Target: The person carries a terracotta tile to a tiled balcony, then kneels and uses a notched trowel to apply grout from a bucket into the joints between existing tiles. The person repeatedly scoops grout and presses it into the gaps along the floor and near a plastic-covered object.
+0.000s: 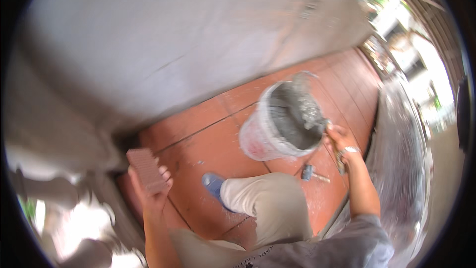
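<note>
My left hand (152, 199) is closed around a reddish-brown ridged tile (147, 170), held up at the left above the floor. My right hand (339, 140) grips a trowel (340, 162); its handle end shows below the fist. The trowel's blade, blurred by motion, is over the mouth of a whitish bucket (254, 135). Wet grey mortar (293, 125) fills much of the bucket, and a lump of mortar (308, 105) seems to lie on the blade. The bucket looks tilted in this view and stands in front of me.
On the red tiled floor (206, 131), a small mallet (309, 172) lies between the bucket and my right forearm. A grey wall (198, 34) rises beyond the floor. Clear plastic sheeting (396, 168) covers something along the right. Balusters (54, 191) stand at the left.
</note>
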Demonstrator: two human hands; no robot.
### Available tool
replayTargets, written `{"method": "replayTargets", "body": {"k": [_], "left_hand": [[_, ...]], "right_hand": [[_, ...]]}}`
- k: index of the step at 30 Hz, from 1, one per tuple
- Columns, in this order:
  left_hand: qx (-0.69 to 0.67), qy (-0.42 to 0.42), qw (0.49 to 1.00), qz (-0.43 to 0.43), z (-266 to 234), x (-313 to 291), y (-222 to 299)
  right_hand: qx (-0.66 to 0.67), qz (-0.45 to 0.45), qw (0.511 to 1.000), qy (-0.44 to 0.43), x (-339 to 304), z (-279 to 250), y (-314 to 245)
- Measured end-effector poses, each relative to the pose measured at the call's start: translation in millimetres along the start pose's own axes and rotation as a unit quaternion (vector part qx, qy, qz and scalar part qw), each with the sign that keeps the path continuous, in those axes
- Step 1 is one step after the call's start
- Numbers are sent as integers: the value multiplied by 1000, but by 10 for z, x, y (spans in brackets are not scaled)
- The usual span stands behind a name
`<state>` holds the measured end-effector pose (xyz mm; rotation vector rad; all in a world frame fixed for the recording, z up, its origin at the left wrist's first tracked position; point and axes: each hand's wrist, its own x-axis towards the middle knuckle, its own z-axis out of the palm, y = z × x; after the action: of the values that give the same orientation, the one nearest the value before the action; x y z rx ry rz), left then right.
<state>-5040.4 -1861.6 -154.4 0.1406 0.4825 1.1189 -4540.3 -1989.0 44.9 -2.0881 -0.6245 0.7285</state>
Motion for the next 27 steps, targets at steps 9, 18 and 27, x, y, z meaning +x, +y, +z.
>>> {"method": "replayTargets", "body": {"k": [9,18,27], "left_hand": [[256,-48,961,-89,33,-472,-209],[252,-90,961,-69,179,-996,88],[232,1,973,-22,-12,-1288,231]], "right_hand": [[54,-59,951,-299,-20,1720,-244],[-58,-87,859,-502,-205,4303,151],[-392,-368,745,-394,-423,6064,784]]}}
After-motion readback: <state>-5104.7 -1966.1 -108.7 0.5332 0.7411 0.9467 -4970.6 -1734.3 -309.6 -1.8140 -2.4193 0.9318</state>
